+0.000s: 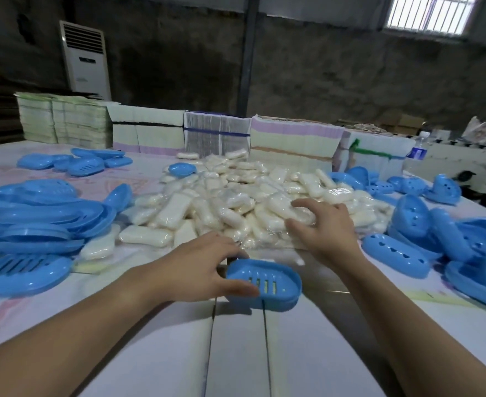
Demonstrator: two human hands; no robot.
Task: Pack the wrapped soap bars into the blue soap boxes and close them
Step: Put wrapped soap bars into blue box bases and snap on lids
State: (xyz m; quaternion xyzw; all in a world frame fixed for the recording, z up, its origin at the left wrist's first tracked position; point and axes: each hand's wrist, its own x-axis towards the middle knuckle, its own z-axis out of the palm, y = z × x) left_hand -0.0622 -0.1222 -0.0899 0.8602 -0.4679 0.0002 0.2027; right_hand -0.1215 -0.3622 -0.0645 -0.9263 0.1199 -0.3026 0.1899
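Dim concrete walls, a barred window (431, 12) and a standing air conditioner (85, 57) back a pale surface (156, 348) lined at its far edge with stacks of flat cartons (216, 136). Across the middle lies a big heap of wrapped soap bars (236, 202), with blue box halves piled at left (35, 216) and right (448, 236) and a water bottle (419, 149) far right. Near the front, just before the heap, the left hand (199, 270) grips the left end of an open blue box half (264, 285), thumb on the near rim and fingers over the far rim; its slotted floor faces up and it holds no soap. The right hand (325, 224) rests on the heap's near edge, fingers curled around a soap bar (299, 214), though whether it is lifted cannot be told.
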